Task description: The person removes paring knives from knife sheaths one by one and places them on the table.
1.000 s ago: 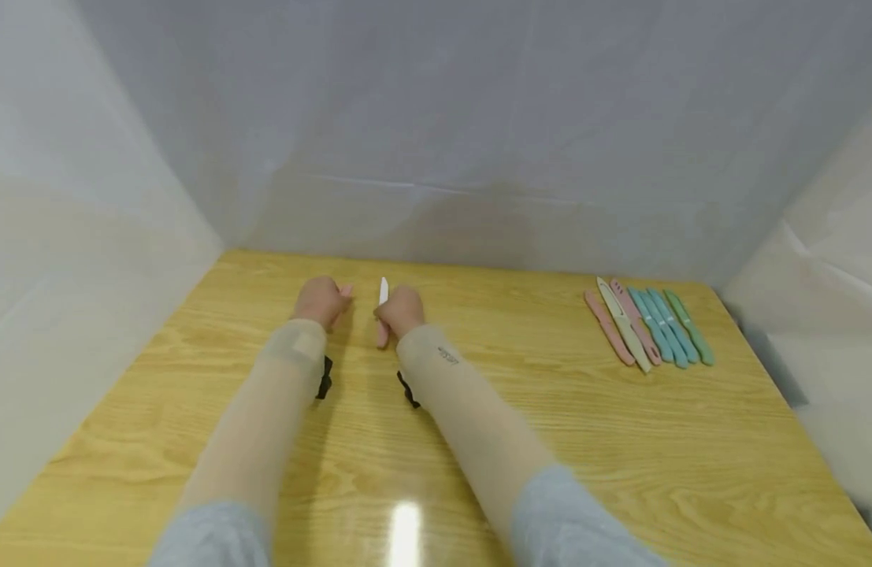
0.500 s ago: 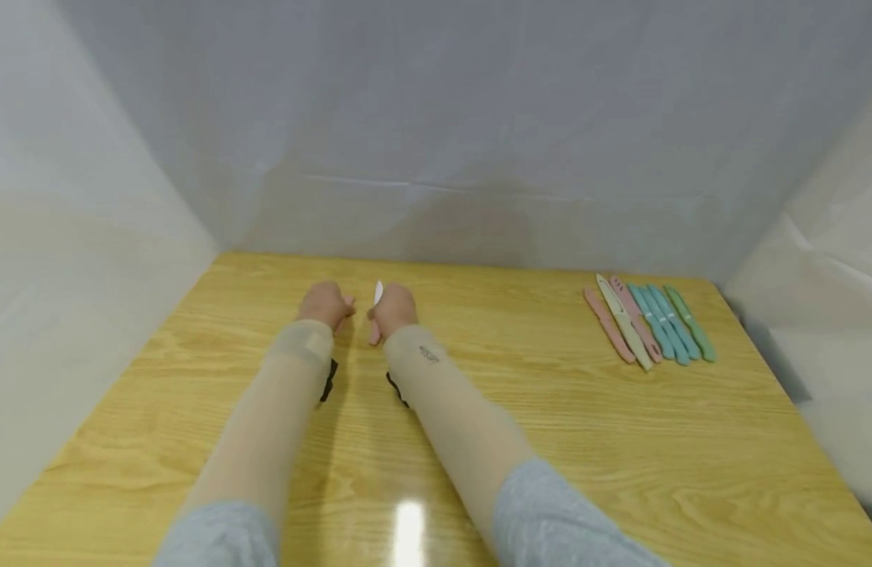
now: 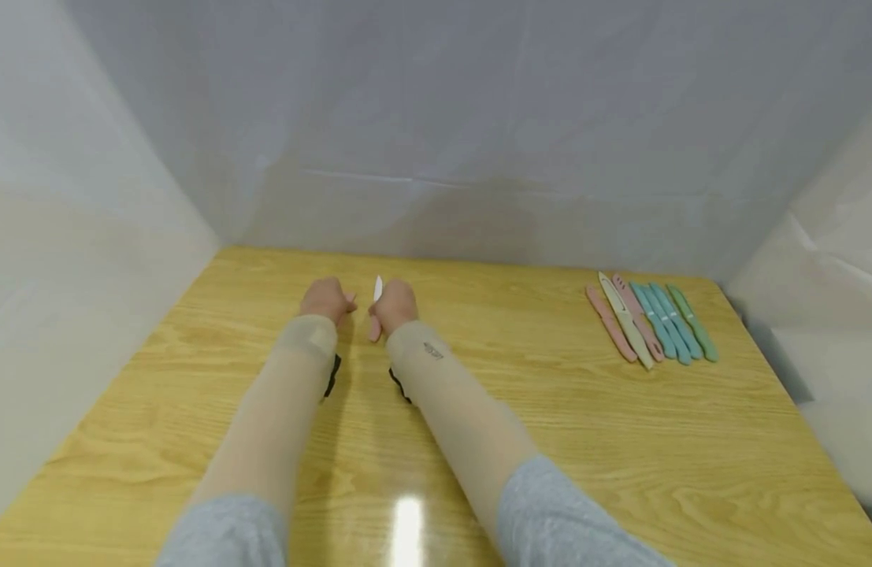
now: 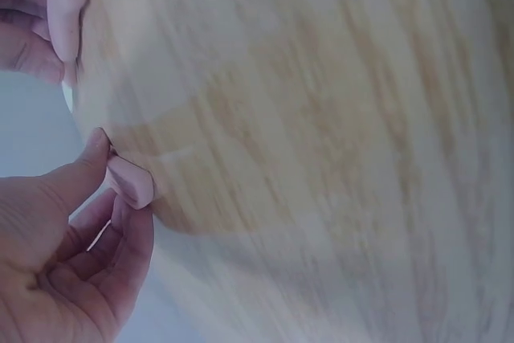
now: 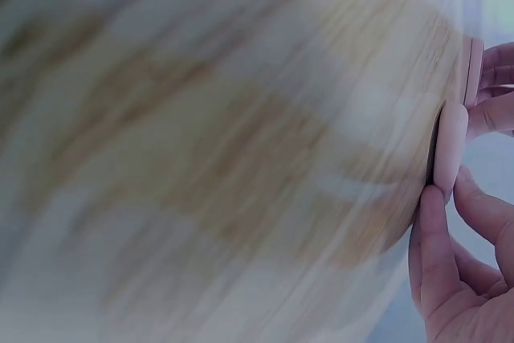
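At the far middle of the table, my left hand (image 3: 324, 299) pinches a slim pink piece (image 4: 132, 182) between thumb and fingers. Most of that piece is hidden by the hand in the head view. To its right, my right hand (image 3: 395, 305) holds a paring knife with a pink handle (image 3: 375, 329) and a white blade (image 3: 378, 288), which points away from me. The knife lies close over the table, its handle end toward me. A small gap separates the two hands. In the right wrist view, the fingertips (image 5: 434, 206) grip the handle near its lower end.
Several knives lie side by side at the far right of the wooden table (image 3: 620, 457): a pink one (image 3: 611, 324), a cream one (image 3: 627, 321), another pink one (image 3: 640, 319), blue ones (image 3: 666, 323) and a green one (image 3: 693, 323). White sheeting (image 3: 436, 126) rises behind the table.
Both hands have drawn slightly closer together, the right one shifting a little left with the knife. Less of the pink piece shows beyond my left hand. The row of knives has not moved.
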Action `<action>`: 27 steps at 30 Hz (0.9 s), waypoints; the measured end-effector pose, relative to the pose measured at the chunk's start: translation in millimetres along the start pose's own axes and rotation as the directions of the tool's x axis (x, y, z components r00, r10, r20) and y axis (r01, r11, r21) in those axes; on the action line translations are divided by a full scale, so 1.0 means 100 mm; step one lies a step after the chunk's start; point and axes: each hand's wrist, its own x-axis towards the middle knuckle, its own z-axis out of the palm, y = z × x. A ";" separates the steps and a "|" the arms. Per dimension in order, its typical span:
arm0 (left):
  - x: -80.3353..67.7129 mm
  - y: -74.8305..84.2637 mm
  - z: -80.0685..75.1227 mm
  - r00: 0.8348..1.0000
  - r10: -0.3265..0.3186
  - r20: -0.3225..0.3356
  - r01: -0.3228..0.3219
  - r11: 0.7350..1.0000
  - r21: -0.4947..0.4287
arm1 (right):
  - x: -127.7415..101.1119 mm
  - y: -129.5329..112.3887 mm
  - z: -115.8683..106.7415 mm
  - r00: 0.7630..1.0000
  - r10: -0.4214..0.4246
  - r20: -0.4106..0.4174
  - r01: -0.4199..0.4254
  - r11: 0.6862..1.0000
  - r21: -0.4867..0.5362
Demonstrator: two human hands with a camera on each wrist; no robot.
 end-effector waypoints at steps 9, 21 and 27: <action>-0.03 0.00 0.03 0.999 -0.041 0.029 0.041 0.999 -0.004 | -0.04 0.03 -0.03 0.999 -0.025 0.027 0.025 1.000 -0.010; -0.03 0.02 0.06 0.999 -0.038 0.020 0.038 0.999 0.003 | -0.12 0.03 -0.25 0.992 -0.122 0.032 0.126 0.965 -0.228; -0.05 0.02 0.08 0.998 -0.063 0.002 0.063 0.998 0.019 | -0.13 0.08 -0.54 0.983 -0.155 0.101 0.183 0.879 -0.441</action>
